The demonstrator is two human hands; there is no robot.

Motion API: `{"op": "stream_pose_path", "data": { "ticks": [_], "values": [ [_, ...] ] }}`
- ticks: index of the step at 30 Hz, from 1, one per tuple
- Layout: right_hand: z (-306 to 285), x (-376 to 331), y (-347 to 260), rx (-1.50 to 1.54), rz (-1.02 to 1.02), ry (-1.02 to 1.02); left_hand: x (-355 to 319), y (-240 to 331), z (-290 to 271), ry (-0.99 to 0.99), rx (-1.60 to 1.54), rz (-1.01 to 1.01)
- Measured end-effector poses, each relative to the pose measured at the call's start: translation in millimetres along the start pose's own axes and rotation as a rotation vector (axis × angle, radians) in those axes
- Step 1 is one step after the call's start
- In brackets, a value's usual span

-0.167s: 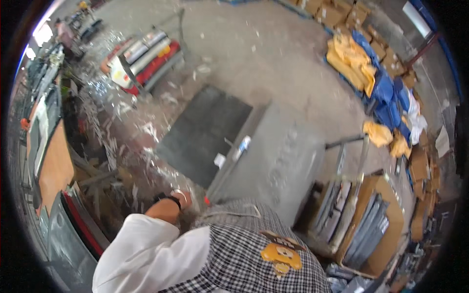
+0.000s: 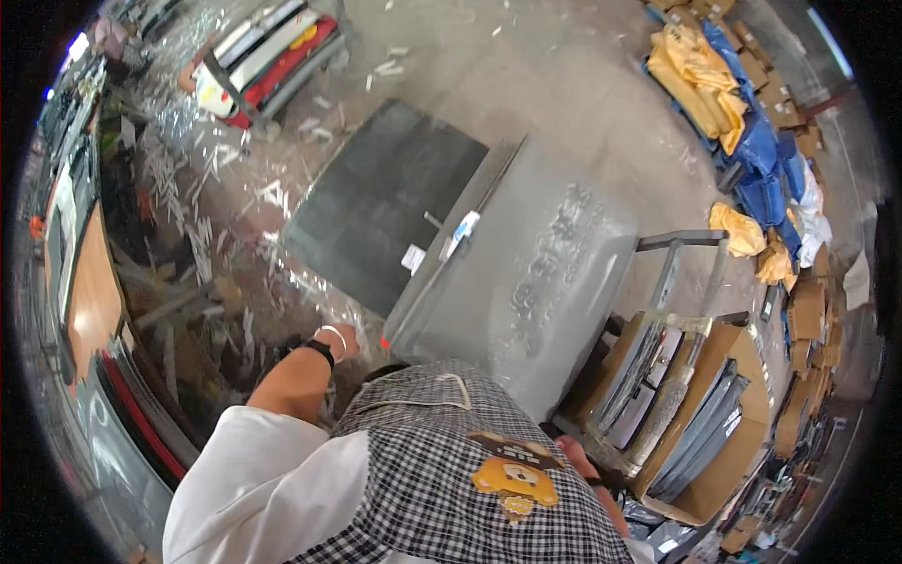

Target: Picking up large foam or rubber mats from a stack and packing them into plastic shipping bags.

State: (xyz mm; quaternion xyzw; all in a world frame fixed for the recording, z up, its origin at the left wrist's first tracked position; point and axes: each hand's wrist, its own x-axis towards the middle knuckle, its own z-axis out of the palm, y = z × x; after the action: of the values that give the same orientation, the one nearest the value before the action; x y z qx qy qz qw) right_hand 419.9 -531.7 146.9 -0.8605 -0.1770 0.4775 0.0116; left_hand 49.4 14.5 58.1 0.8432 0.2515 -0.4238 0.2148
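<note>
My left hand [image 2: 346, 341], with a white bracelet and a black band at the wrist, is near the front left corner of a grey sheet [image 2: 526, 282] with raised lettering. Its fingers are not clear, and I see nothing held in it. Part of my right hand [image 2: 573, 453] shows between my checked apron [image 2: 427, 456] and a cardboard box [image 2: 752, 423]; its fingers are mostly hidden. A darker flat panel [image 2: 385, 207] adjoins the grey sheet. A white and blue pen-like tube [image 2: 462, 230] and a small white label [image 2: 413, 258] lie along the seam between them.
On the right, the box holds dark grey flat pieces beside a metal-framed cart [image 2: 672, 273]. A trolley with rolls [image 2: 272, 61] stands far left. White scraps [image 2: 202, 235] litter the floor. Yellow and blue bundles [image 2: 695, 80] lie far right; panels [image 2: 141, 414] lean at left.
My view has shifted, so the sheets sit higher in the picture. My right hand and forearm have come into sight beside the apron. The left arm stays low on the left.
</note>
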Motion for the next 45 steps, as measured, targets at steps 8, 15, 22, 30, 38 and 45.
{"op": "stream_pose_path", "data": {
  "ticks": [8, 15, 22, 30, 38, 45],
  "values": [
    [15, 194, 30, 0.049, 0.058, 0.168, 65, 73, -35, 0.011, -0.306, -0.094],
    [11, 277, -122, -0.101, 0.245, 0.007, 225, 96, -71, 0.254, -0.519, -0.082],
    [-7, 300, -168, -0.310, 0.433, -0.002, 318, 129, -162, 0.508, -1.016, -0.164],
    [-5, 319, -146, -0.362, 0.394, -0.088, 336, 154, -182, 0.388, -1.371, -0.261],
    [-9, 321, -146, -0.308, 0.353, -0.131, 349, 152, -187, 0.141, -1.734, -0.210],
    [-7, 334, -128, -0.312, 0.314, -0.257, 347, 160, -209, -0.249, -1.777, -0.139]
  ]
}}
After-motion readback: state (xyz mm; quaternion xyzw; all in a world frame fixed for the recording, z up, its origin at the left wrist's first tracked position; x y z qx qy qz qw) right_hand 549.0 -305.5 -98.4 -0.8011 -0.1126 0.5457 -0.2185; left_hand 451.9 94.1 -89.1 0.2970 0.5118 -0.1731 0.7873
